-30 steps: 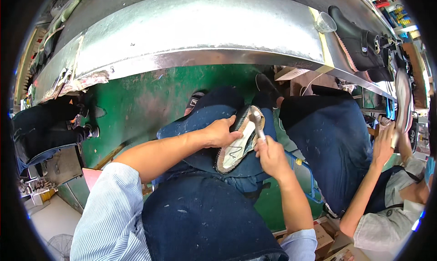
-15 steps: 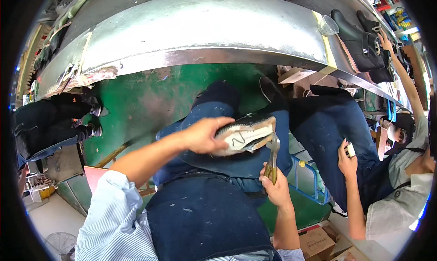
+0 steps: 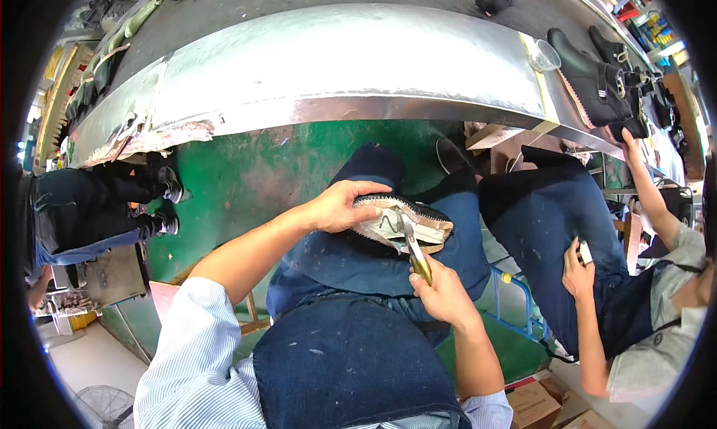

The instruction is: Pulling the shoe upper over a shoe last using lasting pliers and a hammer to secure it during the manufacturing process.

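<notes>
A black shoe (image 3: 433,232) lies on my lap with its pale underside up, a zigzag edge running along its rim. My left hand (image 3: 337,207) grips its left end, the thumb on the underside and the fingers over the far edge. In my right hand (image 3: 446,293) is a pair of pincers (image 3: 413,250) with a metal head and brass-coloured handles. The head of the pincers is over the shoe's underside near my left thumb; I cannot tell whether its jaws are closed on anything.
A metal-edged bench (image 3: 336,63) crosses ahead, with a clear plastic cup (image 3: 544,55) and black boots (image 3: 590,78) at its right. Close on my right sits a co-worker (image 3: 553,242), one hand at the boots. Another person's legs (image 3: 97,205) stand at left. Cardboard boxes (image 3: 534,405) lie lower right.
The pincers have moved left and away from me, from the shoe's right end to over its underside. The shoe has turned, its right end now nearer me. The co-worker's far hand has shifted lower.
</notes>
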The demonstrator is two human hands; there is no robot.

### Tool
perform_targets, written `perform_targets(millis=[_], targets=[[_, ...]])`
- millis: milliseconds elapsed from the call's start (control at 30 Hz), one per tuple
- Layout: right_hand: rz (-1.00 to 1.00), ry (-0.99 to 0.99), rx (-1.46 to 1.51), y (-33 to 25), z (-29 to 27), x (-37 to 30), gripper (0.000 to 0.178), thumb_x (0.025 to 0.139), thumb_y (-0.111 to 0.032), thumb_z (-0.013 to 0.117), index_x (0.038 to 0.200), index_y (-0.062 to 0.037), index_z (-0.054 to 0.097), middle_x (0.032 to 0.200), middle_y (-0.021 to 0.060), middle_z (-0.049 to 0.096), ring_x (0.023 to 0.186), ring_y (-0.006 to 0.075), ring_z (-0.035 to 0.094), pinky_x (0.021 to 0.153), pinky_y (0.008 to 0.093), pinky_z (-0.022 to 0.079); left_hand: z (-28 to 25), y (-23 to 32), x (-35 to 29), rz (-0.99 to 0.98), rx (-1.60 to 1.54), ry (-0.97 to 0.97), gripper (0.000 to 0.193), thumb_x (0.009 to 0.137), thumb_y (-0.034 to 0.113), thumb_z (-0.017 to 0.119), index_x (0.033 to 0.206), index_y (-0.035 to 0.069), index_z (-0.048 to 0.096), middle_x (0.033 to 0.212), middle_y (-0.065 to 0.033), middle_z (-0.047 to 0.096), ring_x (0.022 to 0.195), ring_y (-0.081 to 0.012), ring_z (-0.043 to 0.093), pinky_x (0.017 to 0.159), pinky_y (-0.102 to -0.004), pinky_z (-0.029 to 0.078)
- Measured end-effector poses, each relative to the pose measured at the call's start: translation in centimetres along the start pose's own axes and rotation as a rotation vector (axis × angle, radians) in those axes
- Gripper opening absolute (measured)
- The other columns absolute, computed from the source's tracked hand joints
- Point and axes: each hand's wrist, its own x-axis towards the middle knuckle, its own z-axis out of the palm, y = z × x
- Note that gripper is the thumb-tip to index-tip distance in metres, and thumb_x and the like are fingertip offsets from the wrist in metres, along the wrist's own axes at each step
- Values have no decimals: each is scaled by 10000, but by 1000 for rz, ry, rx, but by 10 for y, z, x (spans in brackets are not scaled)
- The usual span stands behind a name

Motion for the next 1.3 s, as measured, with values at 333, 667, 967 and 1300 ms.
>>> perform_targets(millis=[333, 667, 967, 1300], targets=[[-158, 307, -148, 22, 30, 23, 207, 895, -106, 624, 1086, -33, 592, 887, 225, 654, 807, 437, 641, 687, 495, 508, 2, 14, 21, -302, 160, 138, 533, 899, 513, 650, 1107, 26, 716, 989, -174, 725, 933, -227, 690, 849, -345, 522], [-186, 227, -308, -5, 26, -6, 218, 918, -87, 584, 1108, 16, 553, 866, 228, 639, 769, 411, 645, 695, 463, 521, 7, 1, 8, -189, 198, 130, 500, 809, 428, 748, 1057, -5, 726, 955, -176, 731, 860, -215, 703, 802, -346, 539], [-45, 85, -435, 14, 46, -20, 246, 872, -84, 574, 1065, 35, 481, 920, 243, 610, 830, 430, 647, 716, 480, 555, 20, -14, 2, -271, 186, 78, 507, 843, 391, 727, 1174, 9, 683, 1099, -178, 708, 1018, -264, 677, 927, -355, 500], [-33, 124, -562, 16, 58, -17, 196, 885, -87, 552, 1030, 37, 506, 907, 229, 634, 818, 419, 661, 730, 469, 559, 23, -1, 14, -476, 373, 43, 910, 688, 667, 729, 1150, -113, 647, 1155, -289, 652, 1107, -358, 642, 978, -396, 483]])
